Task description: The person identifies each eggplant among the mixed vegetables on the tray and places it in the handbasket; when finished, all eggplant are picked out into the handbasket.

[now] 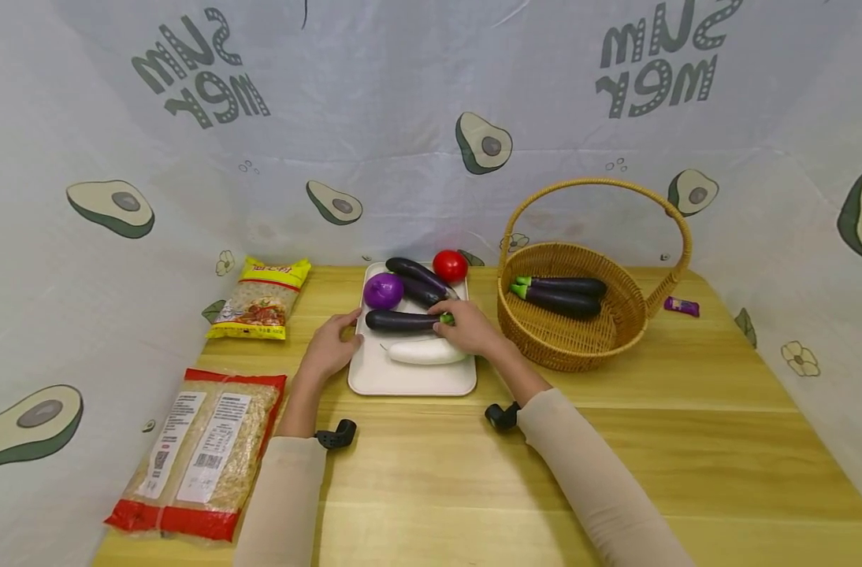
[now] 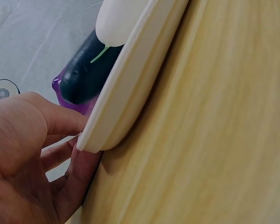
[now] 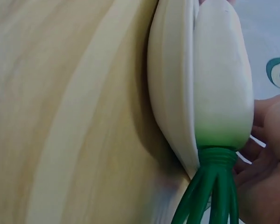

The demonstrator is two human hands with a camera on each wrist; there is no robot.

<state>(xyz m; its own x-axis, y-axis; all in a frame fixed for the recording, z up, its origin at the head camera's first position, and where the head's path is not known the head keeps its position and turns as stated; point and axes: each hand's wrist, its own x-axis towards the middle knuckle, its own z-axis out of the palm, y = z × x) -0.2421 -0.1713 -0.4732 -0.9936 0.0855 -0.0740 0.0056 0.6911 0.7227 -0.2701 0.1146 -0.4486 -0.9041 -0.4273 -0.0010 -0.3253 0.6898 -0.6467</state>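
Left hand point(image 1: 332, 346) pinches white tray point(image 1: 374, 379) at 9 o'clock; right hand point(image 1: 468, 329), fingers curled, grips dark eggplant point(image 1: 401, 321) at 3 o'clock end.

The word "summer" is printed twice in grey on the curtain point(image 1: 417, 71), split into "sum" over "mer" and mirrored. In the head view, one print point(image 1: 201, 69) is located between ten and eleven o'clock, the other point(image 1: 661, 63) between one and two o'clock. At nine o'clock, red Chinese characters are carried on the yellow bag point(image 1: 261, 301); they cannot be read reliably. At eight o'clock, two white labels point(image 1: 214, 447) are shown on the red-edged bag point(image 1: 243, 457); a barcode point(image 1: 208, 461) is borne by the right-hand one, and their fine print is too small to be read.
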